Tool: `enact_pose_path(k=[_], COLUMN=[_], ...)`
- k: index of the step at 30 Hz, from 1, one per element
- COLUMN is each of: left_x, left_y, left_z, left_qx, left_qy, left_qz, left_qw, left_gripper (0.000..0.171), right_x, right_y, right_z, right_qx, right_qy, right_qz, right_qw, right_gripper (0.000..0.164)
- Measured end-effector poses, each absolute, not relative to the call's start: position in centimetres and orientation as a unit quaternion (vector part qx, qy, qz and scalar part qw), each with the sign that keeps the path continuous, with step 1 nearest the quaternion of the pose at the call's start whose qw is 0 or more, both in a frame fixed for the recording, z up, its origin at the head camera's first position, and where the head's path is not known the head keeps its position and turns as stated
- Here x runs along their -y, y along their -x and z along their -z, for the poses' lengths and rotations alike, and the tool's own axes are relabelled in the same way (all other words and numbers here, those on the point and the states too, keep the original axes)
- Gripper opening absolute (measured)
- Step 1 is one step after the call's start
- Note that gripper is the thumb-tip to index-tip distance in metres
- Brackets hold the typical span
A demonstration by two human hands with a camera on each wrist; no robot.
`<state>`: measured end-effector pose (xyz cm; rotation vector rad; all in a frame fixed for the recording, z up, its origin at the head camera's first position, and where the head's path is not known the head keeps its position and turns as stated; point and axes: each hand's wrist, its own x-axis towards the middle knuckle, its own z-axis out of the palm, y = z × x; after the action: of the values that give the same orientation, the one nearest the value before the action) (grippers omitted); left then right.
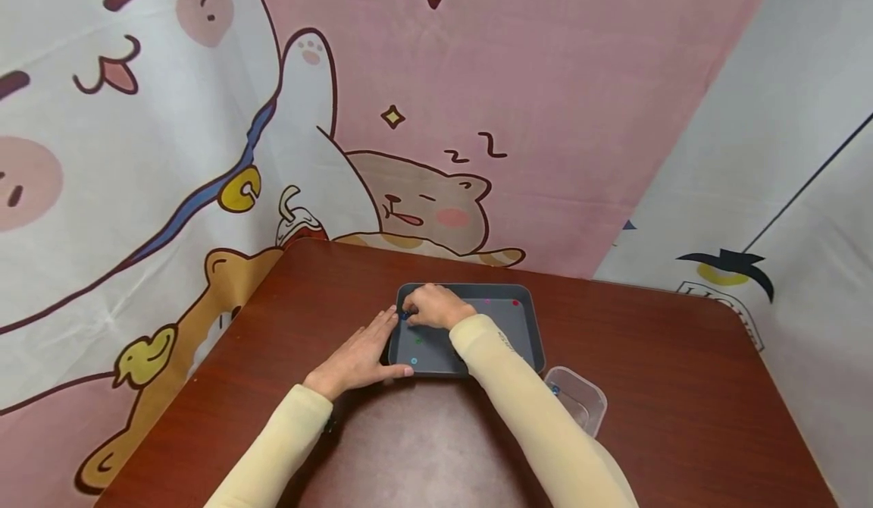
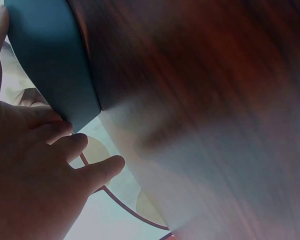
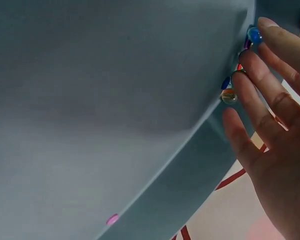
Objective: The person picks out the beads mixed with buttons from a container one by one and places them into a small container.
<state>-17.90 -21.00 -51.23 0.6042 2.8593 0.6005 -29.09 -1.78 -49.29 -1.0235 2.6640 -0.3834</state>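
A dark grey rectangular tray (image 1: 521, 333) lies on the table. My left hand (image 1: 361, 356) rests against its left side, fingers straight along the wall and thumb by the front edge; the left wrist view shows the fingers spread beside the tray wall (image 2: 50, 55). Inside the tray, my right hand (image 1: 436, 307) reaches to the far left corner. In the right wrist view, its loosely bent fingers (image 3: 262, 75) touch several glass marbles (image 3: 229, 96) lined along the wall, with a blue marble (image 3: 254, 34) near a fingertip. The right thumb is mostly hidden.
Small coloured spots mark the tray floor: red (image 1: 515, 303), green (image 1: 419, 340), light blue (image 1: 414, 360) and pink (image 3: 112, 219). A clear plastic box (image 1: 596, 398) with a blue piece (image 1: 555, 390) inside stands right of the tray, partly behind the right sleeve (image 1: 539, 417). A printed cloth hangs behind.
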Motion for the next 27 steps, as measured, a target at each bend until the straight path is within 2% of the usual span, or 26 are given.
enact_pose_path(k=[6,14,27], left_x=[20.8,20.5,20.8], left_y=[17.7,18.0,18.1], left_z=[51.3,51.2,51.2], left_qx=[-0.954,-0.954,-0.956], left_qy=[-0.2,-0.208,-0.203], left_qz=[-0.209,-0.2,-0.199], left_qw=[0.083,0.078,0.074], left_gripper=[0.107,0.107,0.107], right_x=[1.9,2.2,1.6], right_y=[29.3,29.2,29.6], right_z=[50.2,50.5,47.7], right_qx=[-0.919,-0.927,-0.93], right_qy=[0.352,0.35,0.342], right_qz=[0.126,0.1,0.11], right_qw=[0.129,0.091,0.072], right_gripper=[0.031,0.018,0.017])
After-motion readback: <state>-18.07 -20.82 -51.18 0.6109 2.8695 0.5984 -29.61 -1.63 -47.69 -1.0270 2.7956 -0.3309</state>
